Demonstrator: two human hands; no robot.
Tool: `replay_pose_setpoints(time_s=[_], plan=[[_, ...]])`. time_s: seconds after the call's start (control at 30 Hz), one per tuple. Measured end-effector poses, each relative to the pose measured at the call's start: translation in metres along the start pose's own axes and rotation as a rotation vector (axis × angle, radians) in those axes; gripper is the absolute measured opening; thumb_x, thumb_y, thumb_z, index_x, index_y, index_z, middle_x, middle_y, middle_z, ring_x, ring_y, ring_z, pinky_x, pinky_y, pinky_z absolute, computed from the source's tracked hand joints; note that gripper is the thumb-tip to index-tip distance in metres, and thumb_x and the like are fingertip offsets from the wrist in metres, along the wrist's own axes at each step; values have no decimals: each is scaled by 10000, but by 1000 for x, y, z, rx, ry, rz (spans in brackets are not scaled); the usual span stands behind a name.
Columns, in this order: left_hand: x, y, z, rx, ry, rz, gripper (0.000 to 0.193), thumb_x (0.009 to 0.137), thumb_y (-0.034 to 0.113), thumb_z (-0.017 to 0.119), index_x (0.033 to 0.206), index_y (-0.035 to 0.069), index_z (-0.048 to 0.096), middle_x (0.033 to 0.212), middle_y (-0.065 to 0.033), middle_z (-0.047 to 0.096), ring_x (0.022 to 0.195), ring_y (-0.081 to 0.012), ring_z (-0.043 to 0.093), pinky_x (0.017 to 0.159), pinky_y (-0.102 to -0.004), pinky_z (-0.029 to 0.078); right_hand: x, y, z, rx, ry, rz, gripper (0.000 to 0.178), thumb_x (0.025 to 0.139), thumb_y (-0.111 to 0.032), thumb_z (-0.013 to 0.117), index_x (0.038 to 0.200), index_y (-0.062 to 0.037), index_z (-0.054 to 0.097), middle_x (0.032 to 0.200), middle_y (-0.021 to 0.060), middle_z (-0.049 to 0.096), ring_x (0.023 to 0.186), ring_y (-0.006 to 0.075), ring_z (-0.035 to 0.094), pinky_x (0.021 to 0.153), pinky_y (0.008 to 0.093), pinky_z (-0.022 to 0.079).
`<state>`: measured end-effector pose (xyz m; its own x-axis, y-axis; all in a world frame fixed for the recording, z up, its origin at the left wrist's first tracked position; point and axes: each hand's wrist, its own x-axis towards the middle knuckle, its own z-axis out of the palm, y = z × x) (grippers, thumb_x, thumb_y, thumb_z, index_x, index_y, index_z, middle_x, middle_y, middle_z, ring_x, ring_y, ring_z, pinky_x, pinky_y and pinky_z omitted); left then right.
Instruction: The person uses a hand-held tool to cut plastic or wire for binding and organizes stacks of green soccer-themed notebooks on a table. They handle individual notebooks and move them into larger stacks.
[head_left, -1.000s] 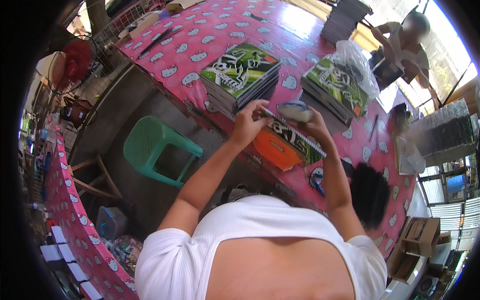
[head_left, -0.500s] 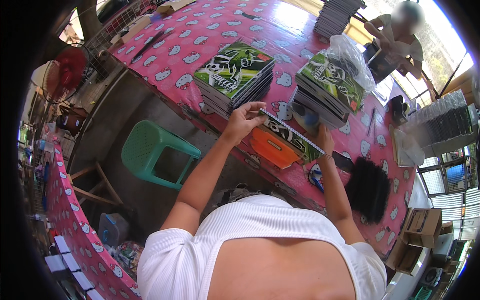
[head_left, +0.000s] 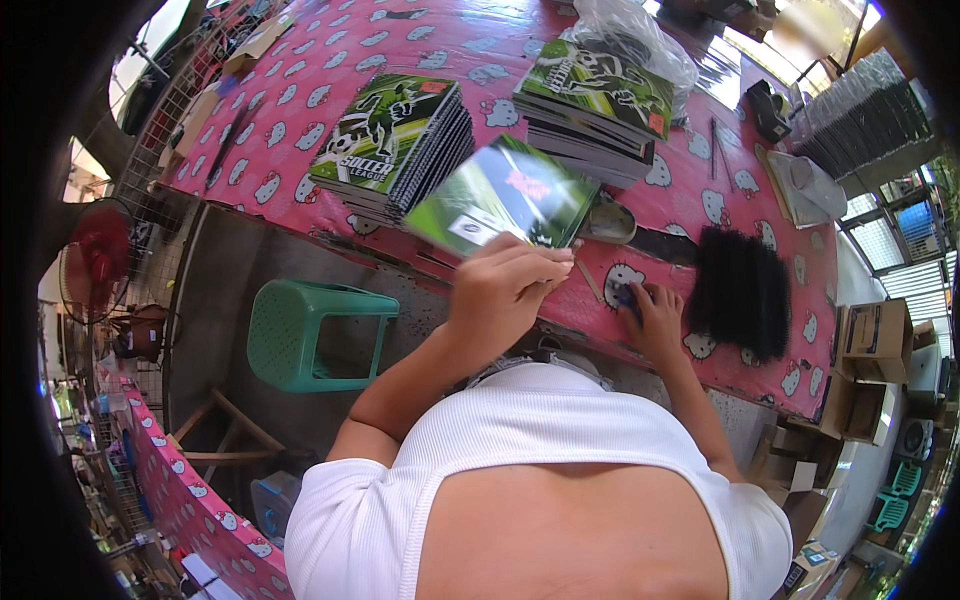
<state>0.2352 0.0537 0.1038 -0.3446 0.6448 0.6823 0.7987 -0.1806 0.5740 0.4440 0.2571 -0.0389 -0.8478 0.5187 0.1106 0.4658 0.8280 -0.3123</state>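
My left hand (head_left: 505, 290) grips a spiral notebook (head_left: 515, 190) by its near edge, thumb and fingers pinched together. The notebook is tilted above the table, a glossy green cover with a white label facing up. My right hand (head_left: 655, 318) rests low at the table's near edge, fingers curled around a small blue-handled tool (head_left: 627, 294), mostly hidden by the fingers. Just beyond the held notebook stands a stack of green soccer-cover notebooks (head_left: 385, 130). A second notebook stack (head_left: 600, 85) lies farther right, partly under clear plastic.
A bristly black pile (head_left: 740, 295) lies right of my right hand. A shallow dish (head_left: 610, 220) sits between the notebook and the pink patterned table covering (head_left: 560, 312). A green stool (head_left: 290, 335) stands at the left. Cardboard boxes (head_left: 880, 330) are at the right; a person is at the far right.
My right hand has let go of the notebook and moved down to the blue-handled tool. The notebook, earlier edge-on between both hands, is now turned cover-up in my left hand alone.
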Motion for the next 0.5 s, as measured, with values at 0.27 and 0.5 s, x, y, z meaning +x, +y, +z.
replay_pose_setpoints(time_s=[0.27,0.5], plan=[[-49,-33,59,-177,209,-360,184,665,-23,763,825,2,678,892,-114,679,817,-224,668,705,-289,545,14,-99,-76,695,89,-79,330,732,-178,749,1017,-44,653,877,107,629,818,220,626,724,304,495],[-51,-36,67,-184,280,-334,209,652,-99,698,829,10,685,854,-101,678,781,-221,675,682,-285,542,15,-103,-66,860,-96,21,331,781,-191,731,1045,-17,633,904,114,653,788,221,640,708,296,503]])
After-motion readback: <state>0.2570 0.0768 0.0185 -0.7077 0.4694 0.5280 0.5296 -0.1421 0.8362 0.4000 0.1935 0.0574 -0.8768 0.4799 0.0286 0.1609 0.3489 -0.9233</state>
